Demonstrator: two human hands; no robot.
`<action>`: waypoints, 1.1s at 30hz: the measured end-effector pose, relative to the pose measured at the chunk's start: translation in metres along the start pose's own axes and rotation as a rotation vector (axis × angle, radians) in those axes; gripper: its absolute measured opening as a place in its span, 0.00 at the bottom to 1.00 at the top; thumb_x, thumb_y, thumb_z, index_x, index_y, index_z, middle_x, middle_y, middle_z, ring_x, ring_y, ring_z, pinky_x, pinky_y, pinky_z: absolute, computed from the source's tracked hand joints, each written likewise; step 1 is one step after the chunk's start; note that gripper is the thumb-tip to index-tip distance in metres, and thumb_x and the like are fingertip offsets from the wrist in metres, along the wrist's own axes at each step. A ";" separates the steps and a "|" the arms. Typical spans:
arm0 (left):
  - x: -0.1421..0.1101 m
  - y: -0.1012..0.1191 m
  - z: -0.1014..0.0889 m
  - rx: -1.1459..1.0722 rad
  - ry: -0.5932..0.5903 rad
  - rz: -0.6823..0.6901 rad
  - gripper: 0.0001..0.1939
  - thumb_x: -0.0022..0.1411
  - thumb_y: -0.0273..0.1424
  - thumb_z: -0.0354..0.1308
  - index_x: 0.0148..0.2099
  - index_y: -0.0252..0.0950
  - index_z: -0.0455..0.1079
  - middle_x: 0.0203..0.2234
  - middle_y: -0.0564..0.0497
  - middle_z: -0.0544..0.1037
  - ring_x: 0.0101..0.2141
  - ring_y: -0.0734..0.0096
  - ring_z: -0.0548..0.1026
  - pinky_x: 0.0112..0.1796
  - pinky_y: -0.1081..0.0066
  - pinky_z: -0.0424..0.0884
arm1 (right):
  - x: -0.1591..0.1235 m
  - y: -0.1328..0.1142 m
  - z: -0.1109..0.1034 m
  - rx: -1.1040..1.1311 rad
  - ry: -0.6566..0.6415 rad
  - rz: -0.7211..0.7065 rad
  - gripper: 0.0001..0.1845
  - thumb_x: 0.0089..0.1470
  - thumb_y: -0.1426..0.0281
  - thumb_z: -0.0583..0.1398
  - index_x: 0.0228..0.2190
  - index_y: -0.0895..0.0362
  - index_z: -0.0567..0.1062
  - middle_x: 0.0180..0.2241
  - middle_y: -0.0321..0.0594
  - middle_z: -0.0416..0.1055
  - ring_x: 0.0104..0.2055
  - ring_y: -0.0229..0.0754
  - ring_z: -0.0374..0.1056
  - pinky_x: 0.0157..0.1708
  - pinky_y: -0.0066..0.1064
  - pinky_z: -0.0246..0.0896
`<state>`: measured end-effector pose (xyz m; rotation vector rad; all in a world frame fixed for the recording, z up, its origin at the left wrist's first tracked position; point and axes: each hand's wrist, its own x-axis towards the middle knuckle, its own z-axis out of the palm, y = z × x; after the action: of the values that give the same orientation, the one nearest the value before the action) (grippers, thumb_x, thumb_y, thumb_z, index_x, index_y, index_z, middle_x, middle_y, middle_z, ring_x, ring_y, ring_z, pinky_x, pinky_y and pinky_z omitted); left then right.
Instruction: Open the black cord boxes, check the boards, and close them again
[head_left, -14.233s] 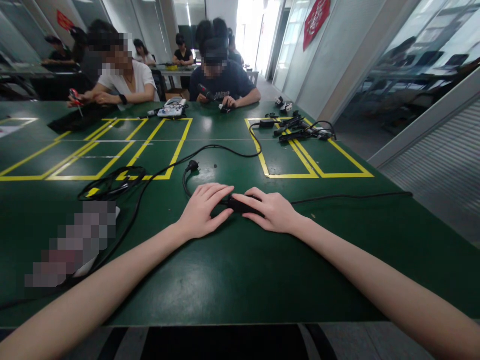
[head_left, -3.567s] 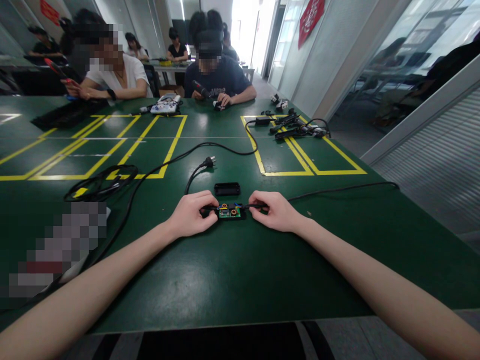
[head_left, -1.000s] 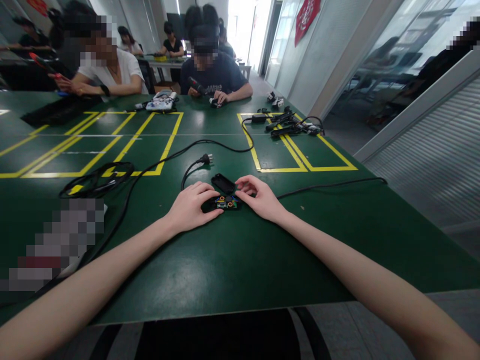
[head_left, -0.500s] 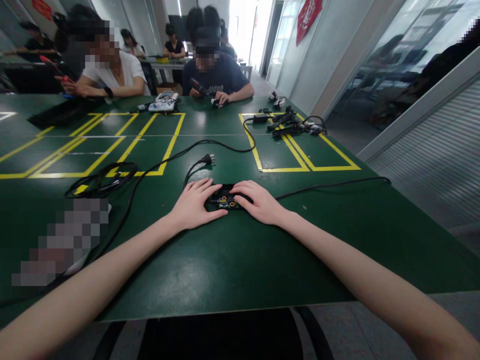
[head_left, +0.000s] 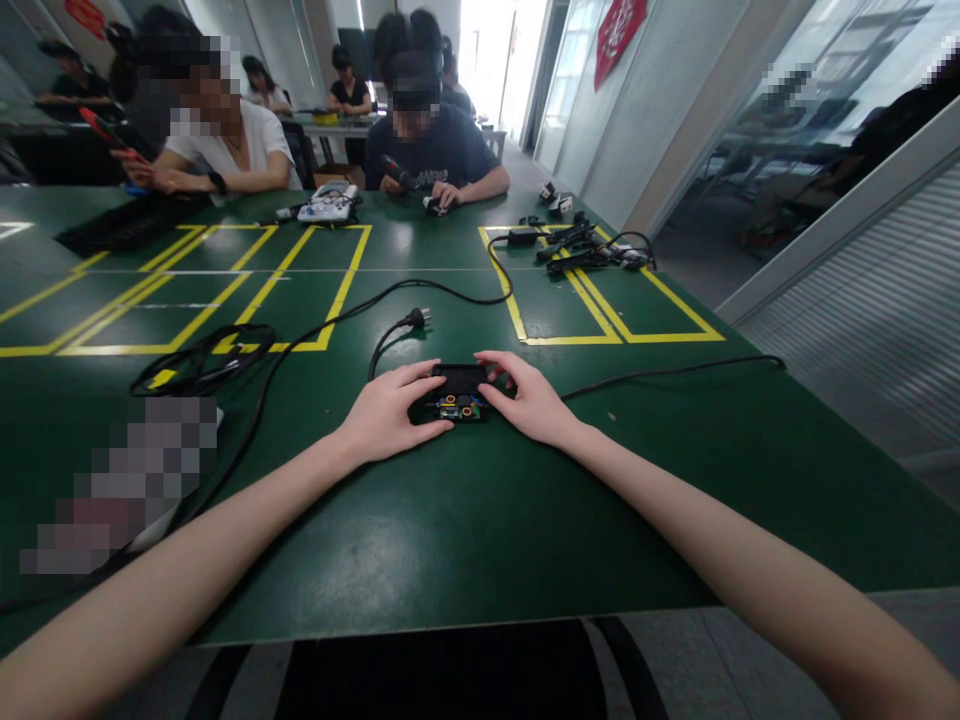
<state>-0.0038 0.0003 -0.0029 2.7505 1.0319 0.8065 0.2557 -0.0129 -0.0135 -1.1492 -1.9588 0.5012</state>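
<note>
The opened black case (head_left: 475, 418) lies on the tabletop (head_left: 390, 540), in from the near edge, its circuit board (head_left: 454, 410) showing; the black cover (head_left: 461, 379) is just beyond it, on the far-edge side; the left hand (head_left: 386, 408) spans the left end, thumb and fingers wide apart; the right hand (head_left: 527, 402) brackets the cover's right end more narrowly; I cannot tell whether either grips; a cable (head_left: 675, 370) runs to the right edge.
</note>
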 end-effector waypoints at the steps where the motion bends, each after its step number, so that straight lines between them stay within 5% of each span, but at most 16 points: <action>1: 0.000 0.000 0.000 -0.002 0.002 0.004 0.28 0.61 0.45 0.67 0.59 0.35 0.74 0.61 0.38 0.75 0.57 0.48 0.77 0.56 0.51 0.76 | 0.000 0.001 0.000 -0.005 -0.017 0.028 0.20 0.60 0.70 0.60 0.54 0.53 0.74 0.44 0.43 0.76 0.41 0.45 0.72 0.40 0.38 0.71; 15: 0.000 0.004 -0.003 -0.071 0.040 0.039 0.23 0.62 0.40 0.68 0.55 0.37 0.71 0.61 0.39 0.74 0.56 0.52 0.78 0.54 0.54 0.78 | 0.003 -0.001 0.000 0.335 -0.043 0.130 0.17 0.56 0.70 0.63 0.49 0.55 0.77 0.37 0.39 0.78 0.34 0.40 0.74 0.39 0.35 0.73; 23: 0.000 0.004 -0.003 -0.276 0.030 -0.016 0.24 0.59 0.34 0.70 0.53 0.39 0.64 0.59 0.41 0.72 0.44 0.63 0.81 0.44 0.60 0.82 | 0.001 -0.002 -0.001 0.331 -0.037 0.089 0.24 0.56 0.73 0.62 0.55 0.54 0.75 0.45 0.41 0.77 0.35 0.38 0.74 0.41 0.36 0.75; 33: -0.001 0.001 0.001 -0.366 0.052 0.005 0.29 0.59 0.32 0.70 0.59 0.40 0.63 0.59 0.42 0.70 0.46 0.62 0.79 0.45 0.60 0.82 | 0.002 -0.003 0.000 0.282 -0.019 0.054 0.18 0.58 0.73 0.62 0.49 0.54 0.79 0.46 0.42 0.79 0.39 0.41 0.77 0.44 0.38 0.76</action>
<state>-0.0034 -0.0006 -0.0036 2.4355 0.7919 0.9632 0.2534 -0.0122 -0.0110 -1.0221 -1.8078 0.7918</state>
